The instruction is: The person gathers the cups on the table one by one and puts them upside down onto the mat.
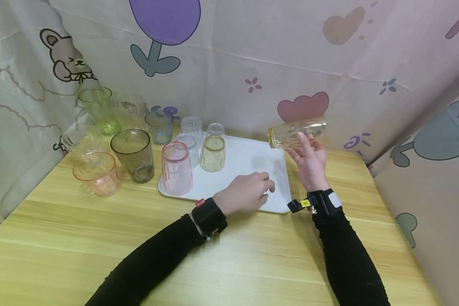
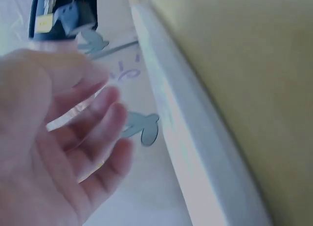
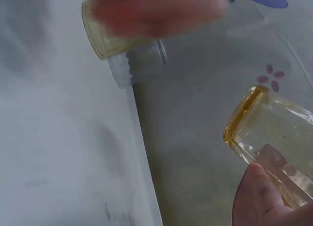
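My right hand (image 1: 313, 165) grips a tall amber glass (image 1: 284, 135) on its side above the back right of the white tray (image 1: 235, 155). In the right wrist view the glass's thick base (image 3: 247, 111) points toward the tray side, with the thumb along its wall. My left hand (image 1: 248, 191) hovers over the front of the tray, its fingers loosely bent and holding nothing. On the tray's left half stand a pink glass (image 1: 177, 172), a small pale yellow glass (image 1: 213, 155) and several clear glasses (image 1: 191, 123), the pink and yellow ones bottom up.
Left of the tray, on the wooden table (image 1: 99, 238), stand a dark grey glass (image 1: 133, 155), a wide pinkish glass (image 1: 99, 176), a tall green glass (image 1: 101, 110), a blue-grey glass (image 1: 160, 127) and clear ones. A printed curtain (image 1: 229, 63) hangs right behind the table.
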`<state>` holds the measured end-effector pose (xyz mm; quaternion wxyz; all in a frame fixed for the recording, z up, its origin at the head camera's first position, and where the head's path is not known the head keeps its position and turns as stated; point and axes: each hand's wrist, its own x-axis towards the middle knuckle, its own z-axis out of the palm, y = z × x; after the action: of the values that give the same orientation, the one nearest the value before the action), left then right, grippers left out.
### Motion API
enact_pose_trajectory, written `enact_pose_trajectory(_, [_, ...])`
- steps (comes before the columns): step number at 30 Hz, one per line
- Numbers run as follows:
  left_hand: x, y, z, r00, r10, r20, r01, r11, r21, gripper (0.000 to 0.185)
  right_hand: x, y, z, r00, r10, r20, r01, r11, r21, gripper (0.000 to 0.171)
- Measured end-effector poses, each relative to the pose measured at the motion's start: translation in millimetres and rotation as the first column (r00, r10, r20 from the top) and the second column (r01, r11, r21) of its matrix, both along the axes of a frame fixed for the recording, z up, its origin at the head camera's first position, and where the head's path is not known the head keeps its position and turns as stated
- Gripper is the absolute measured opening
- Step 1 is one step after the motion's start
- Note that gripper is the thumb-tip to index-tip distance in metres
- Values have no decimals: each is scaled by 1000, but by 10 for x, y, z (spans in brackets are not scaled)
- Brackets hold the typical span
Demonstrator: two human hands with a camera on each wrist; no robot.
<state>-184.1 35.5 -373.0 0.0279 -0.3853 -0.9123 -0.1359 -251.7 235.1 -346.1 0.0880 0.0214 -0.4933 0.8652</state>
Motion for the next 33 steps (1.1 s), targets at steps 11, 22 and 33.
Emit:
enact_pose_trajectory(11, [-155,-241,187,915,292,-278,-110,843,526,25,115,-237,-1,996,83,-40,-80,994,73,26])
enact_pose_trajectory(22, [-196,-273,202,874,350,-337,-66,772,632,71,196,-356,-39,983,182,-36,-178,980,87,29])
enact_pose_trajectory(33, [-150,-235,199,895,280,-348,-12,794,607,68,241,-416,-112,961,278,8,-275,947,163,48])
